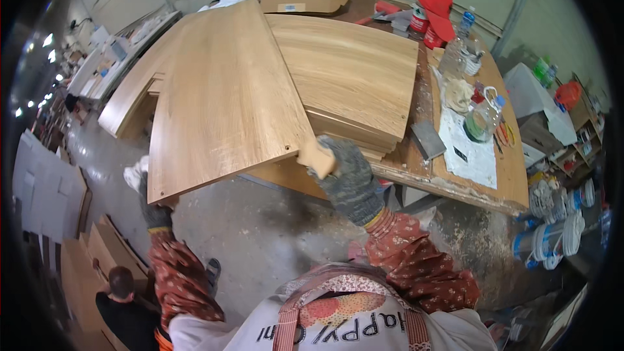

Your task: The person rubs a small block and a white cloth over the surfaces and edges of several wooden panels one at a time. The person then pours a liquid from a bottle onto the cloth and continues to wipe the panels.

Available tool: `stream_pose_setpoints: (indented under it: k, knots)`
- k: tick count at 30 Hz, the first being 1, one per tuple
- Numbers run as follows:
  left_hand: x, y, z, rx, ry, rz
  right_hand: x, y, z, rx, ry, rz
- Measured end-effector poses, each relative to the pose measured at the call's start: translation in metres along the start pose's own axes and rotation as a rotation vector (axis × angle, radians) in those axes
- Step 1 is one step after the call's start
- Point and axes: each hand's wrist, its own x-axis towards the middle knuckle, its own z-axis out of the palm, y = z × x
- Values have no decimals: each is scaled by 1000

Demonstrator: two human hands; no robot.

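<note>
A long wood-grain panel lies slantwise over a stack of similar panels, its near end jutting past the table. My right hand, in a dark grey knit glove, is closed on a tan block. That block touches the panel's near right corner. My left hand, gloved too, is at the panel's near left corner. A crumpled white cloth shows at its fingers, which the panel partly hides. Small dark holes mark the panel's near corners.
On the worktable at right are a grey block, a bottle with green liquid, pliers and a red cap. Tubs stand at far right. Another person is low at left beside cardboard.
</note>
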Motion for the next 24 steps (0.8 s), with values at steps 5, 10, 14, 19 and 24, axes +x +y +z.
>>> stream_pose_setpoints:
  k: [5, 10, 14, 19, 24]
  knots:
    - [-97, -64, 38, -496, 383, -263, -22, 25, 10, 589, -21, 391]
    - [-116, -128, 124, -368, 154, -400, -7, 32, 7, 350, -114, 143]
    - [-94, -115, 196, 190, 122, -154, -42, 67, 15, 560, -216, 408]
    - [-51, -163, 162, -505, 7, -63, 1, 41, 3, 653, -71, 251]
    - [-60, -143, 228, 777, 316, 430, -7, 63, 50, 572, -156, 5]
